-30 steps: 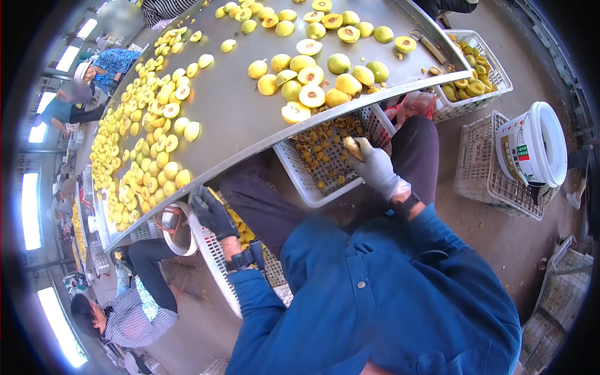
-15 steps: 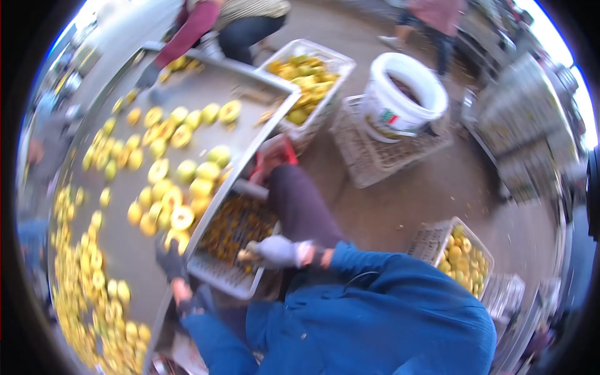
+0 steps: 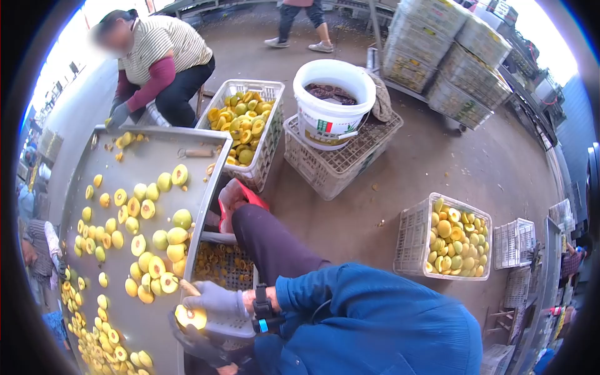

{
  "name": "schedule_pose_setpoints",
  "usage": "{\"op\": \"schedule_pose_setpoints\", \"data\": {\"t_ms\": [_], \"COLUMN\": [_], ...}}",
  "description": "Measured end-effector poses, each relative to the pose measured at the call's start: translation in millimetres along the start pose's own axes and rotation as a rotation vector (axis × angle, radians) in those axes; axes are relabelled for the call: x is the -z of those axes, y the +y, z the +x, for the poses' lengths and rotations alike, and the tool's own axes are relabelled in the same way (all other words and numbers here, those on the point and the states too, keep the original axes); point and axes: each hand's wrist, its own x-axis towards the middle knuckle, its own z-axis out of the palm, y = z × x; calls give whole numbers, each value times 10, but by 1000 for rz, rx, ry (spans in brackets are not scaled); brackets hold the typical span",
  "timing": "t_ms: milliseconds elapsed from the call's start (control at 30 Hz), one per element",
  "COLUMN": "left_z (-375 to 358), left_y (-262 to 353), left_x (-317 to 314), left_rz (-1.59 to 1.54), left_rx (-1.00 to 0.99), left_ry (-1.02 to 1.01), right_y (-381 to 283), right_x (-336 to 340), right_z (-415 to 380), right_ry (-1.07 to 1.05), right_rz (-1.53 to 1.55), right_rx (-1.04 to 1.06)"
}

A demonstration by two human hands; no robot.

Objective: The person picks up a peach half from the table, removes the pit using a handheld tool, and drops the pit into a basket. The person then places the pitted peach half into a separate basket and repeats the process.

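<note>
My left hand, in a dark glove, is closed around a yellow peach half at the metal table's near edge. My right hand, in a grey glove, grips a wooden-handled tool; its working end is hidden. Both hands meet at the fruit. Several loose peach halves lie on the metal table just beyond them, some with hollow centres. Below my right forearm stands a crate holding brown-yellow scraps.
A co-worker crouches at the table's far end. Another wooden-handled tool lies there. Crates of peaches stand on the floor. A white bucket sits on an upturned crate. Stacked crates stand behind.
My right hand has moved left from above the scrap crate to meet my left hand. A peach half now shows in my left hand. The view has shifted, and the co-worker's arm has drawn back.
</note>
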Motion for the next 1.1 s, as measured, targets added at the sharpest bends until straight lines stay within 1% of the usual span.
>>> {"op": "schedule_pose_setpoints", "data": {"t_ms": [33,67,133,200,233,267,300,333,367,400,433,467,500,567,667,733,800,867,933,1033,1100], "left_z": [-94,-131,-131,-142,-174,-198,-189,-162,-142,-102,-99,-114,-122,-135,-134,-91,-27,-28,-95,-126,-104], "left_y": [-86,-26,46,139,194,252,300,322,331,329,335,325,311,344,427,501,614,576,383,302,434], "left_x": [-76,-136,-232,-203,-180,-158,-137,-131,-121,-147,-133,-97,-64,-33,20,48,172,175,55,35,-3], "left_rz": [10,16,-42,-173,-260,-411,-676,-975,-1149,-1193,-1107,-852,-594,-416,-680,-932,-1444,-1463,-984,-758,-736], "left_rx": [-51,-71,-69,16,72,140,217,288,327,336,297,247,209,195,293,390,641,631,371,322,297], "left_ry": [55,113,155,190,211,228,234,245,255,264,272,278,298,289,292,309,398,414,348,399,437], "right_y": [51,24,-9,0,-77,-55,-64,-136,-37,26,-4,-34,-198,-242,-276,-277,-182,-147,-147,-186,-135], "right_x": [-11,-47,-7,10,52,-16,21,-24,-3,107,90,78,5,-33,-91,-99,-46,-35,-48,-132,-128], "right_z": [-20,-65,-155,-279,-300,-387,-468,-559,-598,-520,-544,-556,-590,-573,-564,-565,-562,-564,-554,-555,-554], "right_ry": [13,91,112,60,36,-10,-92,-72,-112,-127,-145,-133,-132,-208,-267,-290,-319,-348,-375,-369,-351], "right_rz": [164,206,108,-16,-409,-236,-249,-351,-294,-669,-847,-1021,-1035,-1145,-1246,-1270,-1314,-1344,-1356,-1255,-1159], "right_rx": [-75,-120,-66,-25,-23,-30,-199,-136,-125,226,387,557,491,508,522,509,508,488,448,367,323]}}
